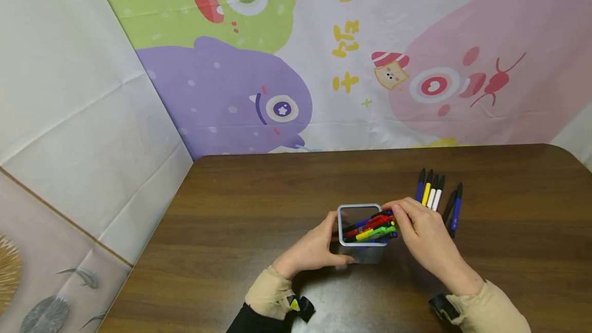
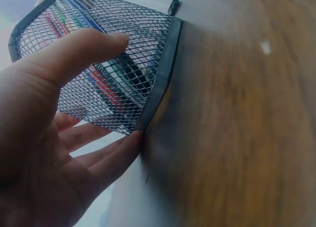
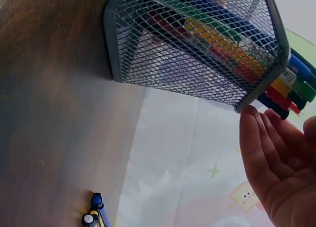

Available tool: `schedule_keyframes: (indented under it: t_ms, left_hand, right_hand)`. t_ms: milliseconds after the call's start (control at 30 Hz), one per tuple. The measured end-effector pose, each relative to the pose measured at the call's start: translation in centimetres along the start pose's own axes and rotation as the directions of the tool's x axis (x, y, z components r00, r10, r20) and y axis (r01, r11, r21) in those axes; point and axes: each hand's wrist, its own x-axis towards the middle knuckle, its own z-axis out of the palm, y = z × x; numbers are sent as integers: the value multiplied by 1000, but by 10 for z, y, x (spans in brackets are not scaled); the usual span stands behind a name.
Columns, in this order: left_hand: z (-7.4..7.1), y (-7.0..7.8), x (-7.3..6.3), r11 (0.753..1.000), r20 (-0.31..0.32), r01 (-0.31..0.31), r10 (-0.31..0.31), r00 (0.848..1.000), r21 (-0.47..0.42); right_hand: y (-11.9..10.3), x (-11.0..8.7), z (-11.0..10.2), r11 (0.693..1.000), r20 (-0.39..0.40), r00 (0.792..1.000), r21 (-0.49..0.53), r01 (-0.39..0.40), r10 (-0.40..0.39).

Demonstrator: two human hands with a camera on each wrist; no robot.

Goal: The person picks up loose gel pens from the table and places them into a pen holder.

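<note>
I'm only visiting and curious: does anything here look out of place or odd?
Yes, the backdrop: its cartoon faces lie sideways. Several pens lie loose, right of the mesh holder; nothing looks spilled or damaged.

left fingers (image 1: 330,221) against a holder (image 1: 368,255) of pens (image 1: 370,228)

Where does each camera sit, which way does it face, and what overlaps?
Head: on the person's head, facing forward and down over the table to the printed backdrop; left hand, right hand and sleeves show.
Left wrist: on that wrist, facing the mesh holder; left hand enters from the left edge.
Right wrist: on that wrist, facing the mesh holder, backdrop beyond; right hand shows lower right.
Shared: both wrist views show the mesh holder with pens inside.
</note>
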Motion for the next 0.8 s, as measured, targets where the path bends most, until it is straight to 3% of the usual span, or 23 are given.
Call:
schedule_keyframes:
  t_ms: [200, 533, 800]
  left_hand:
    - [0, 0, 0, 1000, 4, -2, 2, 1000, 3]
    - [0, 1, -1, 1000, -2, -5, 5, 1000, 15]
    - [-1, 2, 0, 1000, -5, -16, 16, 1000, 8]
  right_hand:
    - [11, 4, -15, 1000, -18, 1000, -11, -13, 13]
    - [43, 5, -46, 990, -72, 990, -69, -124, 119]
    - [66, 3, -54, 959, 45, 984, -236, -157, 172]
